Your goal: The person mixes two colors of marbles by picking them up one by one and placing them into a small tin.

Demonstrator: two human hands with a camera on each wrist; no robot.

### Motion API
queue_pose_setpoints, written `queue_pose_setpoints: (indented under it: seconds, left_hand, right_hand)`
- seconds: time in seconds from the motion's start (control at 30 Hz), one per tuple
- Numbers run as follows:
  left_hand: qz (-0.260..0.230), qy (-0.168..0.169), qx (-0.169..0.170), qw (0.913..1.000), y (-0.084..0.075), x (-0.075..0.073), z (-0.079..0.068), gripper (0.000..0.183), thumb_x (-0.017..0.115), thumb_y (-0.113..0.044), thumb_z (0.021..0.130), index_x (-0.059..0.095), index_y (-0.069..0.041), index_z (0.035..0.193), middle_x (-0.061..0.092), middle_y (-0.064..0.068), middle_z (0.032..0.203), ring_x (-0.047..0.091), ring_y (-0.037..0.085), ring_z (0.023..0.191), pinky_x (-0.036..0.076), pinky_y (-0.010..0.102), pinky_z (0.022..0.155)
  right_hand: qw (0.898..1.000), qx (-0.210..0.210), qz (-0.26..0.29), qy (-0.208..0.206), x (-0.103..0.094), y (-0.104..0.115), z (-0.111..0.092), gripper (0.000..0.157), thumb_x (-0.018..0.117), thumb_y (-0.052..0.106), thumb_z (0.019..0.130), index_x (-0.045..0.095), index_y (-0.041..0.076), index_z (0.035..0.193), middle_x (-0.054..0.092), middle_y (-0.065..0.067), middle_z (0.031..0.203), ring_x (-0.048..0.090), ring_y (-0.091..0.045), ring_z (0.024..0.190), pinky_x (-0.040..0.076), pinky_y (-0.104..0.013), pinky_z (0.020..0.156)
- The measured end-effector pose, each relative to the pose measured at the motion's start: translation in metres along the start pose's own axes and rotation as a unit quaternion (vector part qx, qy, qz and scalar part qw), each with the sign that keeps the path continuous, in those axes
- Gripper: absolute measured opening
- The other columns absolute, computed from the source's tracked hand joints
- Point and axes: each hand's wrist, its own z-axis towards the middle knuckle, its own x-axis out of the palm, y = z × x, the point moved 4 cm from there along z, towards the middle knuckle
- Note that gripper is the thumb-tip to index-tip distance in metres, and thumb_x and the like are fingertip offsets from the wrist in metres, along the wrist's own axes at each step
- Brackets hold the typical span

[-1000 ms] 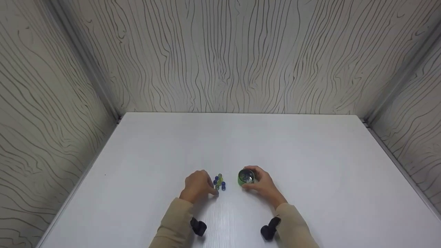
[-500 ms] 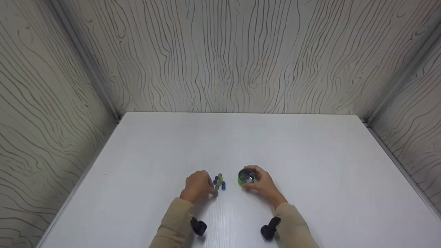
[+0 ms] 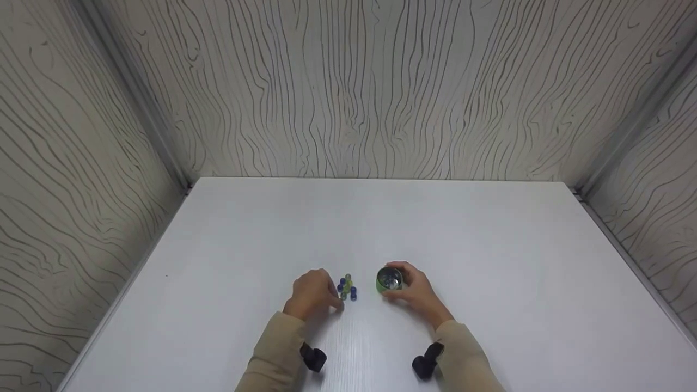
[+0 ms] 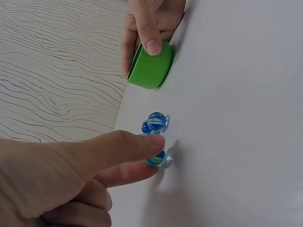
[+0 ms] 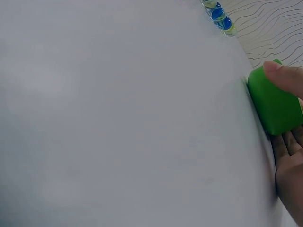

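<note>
My left hand (image 3: 313,294) is low over the table, thumb and forefinger at either side of a blue-green glass marble (image 4: 155,159); the other fingers curl under. In the left wrist view the thumb hides part of that marble, and two blue marbles (image 4: 157,121) lie just beyond it. From above, several blue, green and yellow marbles (image 3: 348,286) form a small cluster right of this hand. A small round green cup (image 3: 389,279) stands on the table further right, its shiny, dark inside facing up. My right hand (image 3: 415,288) grips it, thumb on the near side, fingers round the far side.
Both hands work on a white table (image 3: 463,228). Pale panels with dark wood-grain lines (image 3: 348,87) rise behind it and at both sides. A black wrist camera (image 3: 314,358) sits on the left sleeve, another black camera (image 3: 425,366) on the right one.
The left thumb has shifted very slightly to the left beside the marbles. The right hand, the green cup and the marble cluster stay where they were.
</note>
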Motion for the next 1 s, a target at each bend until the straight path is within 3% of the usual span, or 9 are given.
queue_pose_setpoints:
  seconds: [0.37,0.67,1.0]
  left_hand:
    - [0.002,-0.003,0.003,1.0000,-0.003,-0.003,-0.001,0.017,0.086,-0.022,0.064,0.077,-0.010,0.072,0.076,0.005,0.086,0.067,0.023,0.086,0.053,0.043,0.082]
    - [-0.007,-0.005,0.004,1.0000,-0.007,-0.005,0.002,0.019,0.084,-0.024,0.068,0.077,-0.009,0.077,0.074,0.008,0.100,0.066,0.031,0.103,0.052,0.045,0.090]
    - [0.001,-0.014,0.000,0.9999,-0.017,-0.011,0.005,0.019,0.086,-0.022,0.067,0.077,-0.008,0.077,0.075,0.008,0.096,0.067,0.027,0.094,0.053,0.041,0.085]
  right_hand:
    - [1.000,0.004,-0.002,0.002,0.000,-0.002,0.001,0.064,0.081,0.007,0.071,0.054,0.003,0.128,0.055,-0.019,0.137,0.044,-0.037,0.137,0.025,-0.051,0.118]
    - [1.000,0.002,-0.009,0.000,-0.001,0.001,-0.001,0.062,0.080,0.007,0.073,0.053,0.001,0.128,0.055,-0.020,0.137,0.043,-0.038,0.137,0.026,-0.052,0.118]
    - [1.000,0.007,-0.012,-0.002,0.000,-0.001,0.001,0.062,0.080,0.006,0.072,0.054,0.003,0.128,0.055,-0.019,0.138,0.043,-0.038,0.138,0.025,-0.052,0.118]
